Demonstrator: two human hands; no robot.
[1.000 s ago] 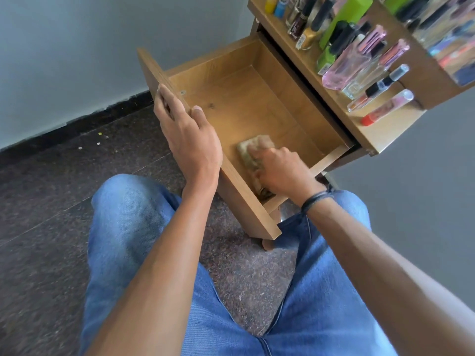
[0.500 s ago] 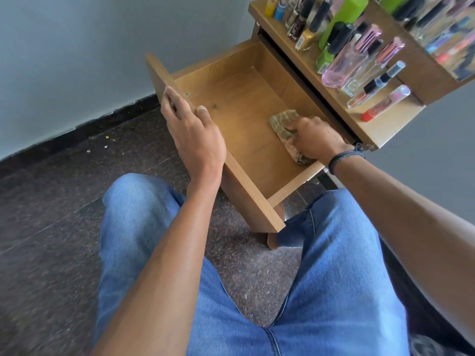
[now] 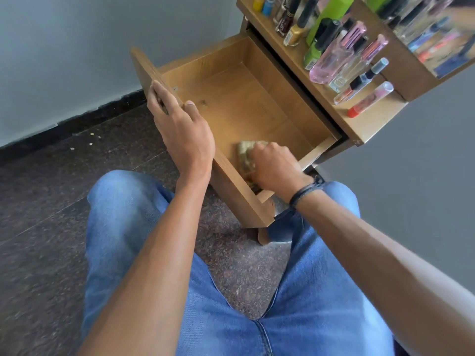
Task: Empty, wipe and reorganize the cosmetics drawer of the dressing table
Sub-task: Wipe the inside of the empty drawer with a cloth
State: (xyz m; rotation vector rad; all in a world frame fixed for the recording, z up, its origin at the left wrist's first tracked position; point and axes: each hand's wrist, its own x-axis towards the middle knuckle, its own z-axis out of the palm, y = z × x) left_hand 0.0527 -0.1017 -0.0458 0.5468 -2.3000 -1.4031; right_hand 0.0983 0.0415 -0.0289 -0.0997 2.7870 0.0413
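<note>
Drawer [image 3: 252, 104] pulled out, left hand [image 3: 182, 134] gripping its front panel, right hand [image 3: 276, 167] clamped on cloth [image 3: 245, 155] (near corner)

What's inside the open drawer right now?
A cloth lies on the wooden bottom of the drawer, under the right hand. That hand covers part of the cloth, and the drawer's front hides the nearest corner.

No legible text anywhere. Pale print on dark nail-polish bottle [image 3: 284, 21], white label low on green bottle [image 3: 310, 61], small label on clear perfume bottle [image 3: 338, 83], all on dressing table [image 3: 370, 125] top: too blurred to read.
</note>
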